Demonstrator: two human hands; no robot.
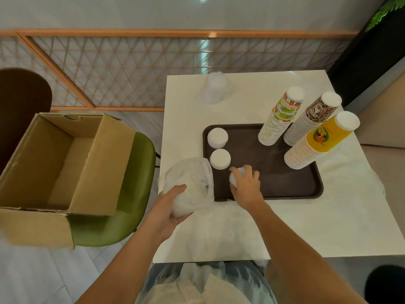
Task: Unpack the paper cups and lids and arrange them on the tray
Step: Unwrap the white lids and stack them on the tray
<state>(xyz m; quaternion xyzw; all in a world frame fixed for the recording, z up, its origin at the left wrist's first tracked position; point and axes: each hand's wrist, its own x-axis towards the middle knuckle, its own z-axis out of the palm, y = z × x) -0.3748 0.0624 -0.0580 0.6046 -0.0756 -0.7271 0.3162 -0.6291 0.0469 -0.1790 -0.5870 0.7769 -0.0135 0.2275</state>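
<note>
A dark brown tray lies on the white table. Three upside-down stacks of paper cups stand at its right: a fruit-print stack, a brown leopard-print stack and a yellow stack. Two stacks of white lids sit at the tray's left side. My right hand grips a third stack of white lids on the tray's front left. My left hand holds a crumpled clear plastic bag at the table's left edge.
An open cardboard box rests on a green chair to the left. A frosted plastic package stands at the table's far side. Loose clear plastic wrap lies on the table at the front and right. A lattice screen runs behind.
</note>
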